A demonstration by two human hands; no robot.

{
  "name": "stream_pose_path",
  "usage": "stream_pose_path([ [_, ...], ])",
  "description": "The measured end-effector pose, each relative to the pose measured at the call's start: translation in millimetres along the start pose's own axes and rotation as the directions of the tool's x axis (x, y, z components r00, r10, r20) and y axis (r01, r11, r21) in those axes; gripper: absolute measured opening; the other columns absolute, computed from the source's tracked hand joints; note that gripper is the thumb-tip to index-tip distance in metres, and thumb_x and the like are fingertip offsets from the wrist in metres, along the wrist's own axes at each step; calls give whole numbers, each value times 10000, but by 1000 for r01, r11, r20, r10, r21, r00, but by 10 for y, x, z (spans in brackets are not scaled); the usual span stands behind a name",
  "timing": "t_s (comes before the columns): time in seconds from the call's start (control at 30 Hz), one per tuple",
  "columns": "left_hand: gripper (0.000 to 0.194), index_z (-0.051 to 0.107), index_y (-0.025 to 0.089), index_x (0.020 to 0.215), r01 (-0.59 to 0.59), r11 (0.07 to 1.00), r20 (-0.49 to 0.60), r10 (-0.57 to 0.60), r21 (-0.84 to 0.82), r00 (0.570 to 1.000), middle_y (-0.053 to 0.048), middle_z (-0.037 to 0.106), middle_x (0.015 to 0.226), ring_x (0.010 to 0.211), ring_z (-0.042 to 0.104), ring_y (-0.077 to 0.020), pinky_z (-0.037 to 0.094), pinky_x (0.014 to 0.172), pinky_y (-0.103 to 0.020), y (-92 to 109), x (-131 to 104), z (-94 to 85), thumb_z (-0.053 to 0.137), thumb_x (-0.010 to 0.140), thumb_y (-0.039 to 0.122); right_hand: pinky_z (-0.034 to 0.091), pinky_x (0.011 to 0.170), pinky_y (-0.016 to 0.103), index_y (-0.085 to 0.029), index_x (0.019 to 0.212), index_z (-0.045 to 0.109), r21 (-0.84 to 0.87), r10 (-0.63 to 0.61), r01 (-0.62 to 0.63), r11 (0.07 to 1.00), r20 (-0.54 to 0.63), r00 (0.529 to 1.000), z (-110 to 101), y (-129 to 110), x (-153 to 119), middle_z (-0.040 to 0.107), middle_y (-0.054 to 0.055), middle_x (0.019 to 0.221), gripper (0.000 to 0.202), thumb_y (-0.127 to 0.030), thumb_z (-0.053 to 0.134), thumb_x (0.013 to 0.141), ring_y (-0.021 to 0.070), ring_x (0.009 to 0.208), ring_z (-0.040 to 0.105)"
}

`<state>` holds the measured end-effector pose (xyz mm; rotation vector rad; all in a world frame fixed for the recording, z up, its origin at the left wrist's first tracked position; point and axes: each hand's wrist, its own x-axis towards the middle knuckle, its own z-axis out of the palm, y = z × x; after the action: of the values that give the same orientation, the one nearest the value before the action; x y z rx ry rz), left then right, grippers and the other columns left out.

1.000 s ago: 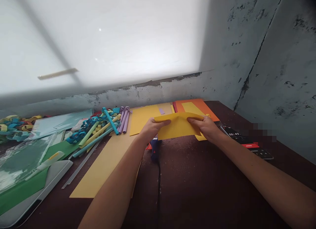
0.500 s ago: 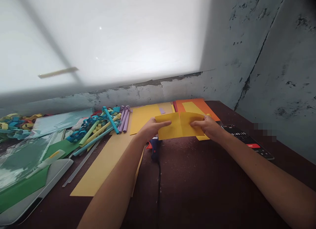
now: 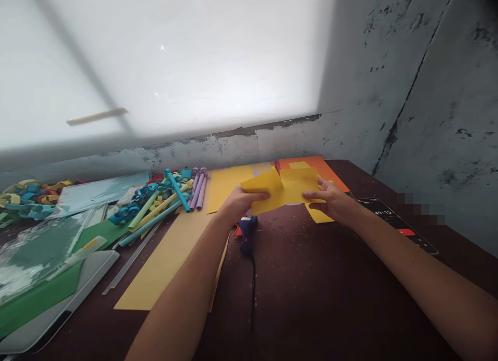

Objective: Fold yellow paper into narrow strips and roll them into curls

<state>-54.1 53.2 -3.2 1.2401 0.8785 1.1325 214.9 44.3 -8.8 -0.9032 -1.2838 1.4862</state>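
Note:
Yellow paper [image 3: 299, 183] is stretched between my two hands above the table, with a notch or split at the middle of its top edge; whether it is one piece or two I cannot tell. My left hand [image 3: 241, 201] pinches its left part, thumb on top. On the right part, my right hand [image 3: 330, 199] grips with thumb and fingers. Below my left hand lies a dark blue glue gun [image 3: 247, 235] with its cord running toward me. Another yellow piece [image 3: 319, 214] rests on the table beneath my right hand.
At the left lie rolled paper tubes [image 3: 177, 187], curled paper chains [image 3: 35, 197], green sheets [image 3: 58, 293] and a grey device [image 3: 95, 273]. A long tan sheet [image 3: 155, 278] is beside my left forearm. Orange paper [image 3: 330, 175] and a phone [image 3: 404, 228] are at the right.
The yellow paper has gone from a nearly flat band with a middle crease to two differently angled parts with a notch between them. My right hand's fingers have shifted and spread a little.

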Motion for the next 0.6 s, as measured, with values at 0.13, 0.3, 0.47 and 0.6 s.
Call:
stream_pose_path([
  [0.13, 583, 760, 139, 1115, 39, 999, 8, -39, -9, 999, -145, 763, 1158, 1070, 715, -290, 565, 969, -398, 16, -9, -4, 958, 591, 301, 608, 736, 251, -265, 1181, 660, -27, -21, 21, 999, 0, 1000, -40, 63, 38, 728, 59, 1244, 515, -312, 878, 717, 240, 1099, 703],
  [0.3, 455, 764, 120, 1049, 174, 982, -2, -174, 72, 985, -143, 767, 1114, 822, 733, -172, 596, 839, -292, 36, -19, -23, 931, 665, 296, 609, 761, 251, -265, 1149, 664, -14, -12, 12, 1000, -8, 1000, -63, 84, 71, 710, 58, 1285, 474, -323, 882, 732, 234, 1143, 683],
  [0.47, 411, 779, 120, 994, 167, 982, -27, -165, 91, 986, -138, 773, 1094, 797, 727, -169, 598, 823, -281, 60, -27, -30, 933, 650, 283, 616, 744, 269, -268, 1148, 677, -18, -15, 15, 1000, -16, 1000, -32, 81, 67, 727, 57, 1249, 509, -345, 900, 697, 241, 1108, 700],
  [0.6, 492, 779, 144, 1076, 159, 981, -3, -160, 115, 987, -145, 751, 1190, 948, 735, -226, 595, 857, -317, 59, -38, -36, 934, 656, 348, 609, 761, 289, -258, 1162, 680, -38, -1, 0, 999, -31, 1000, -8, 60, 47, 729, 72, 1251, 572, -358, 925, 654, 248, 1101, 701],
])
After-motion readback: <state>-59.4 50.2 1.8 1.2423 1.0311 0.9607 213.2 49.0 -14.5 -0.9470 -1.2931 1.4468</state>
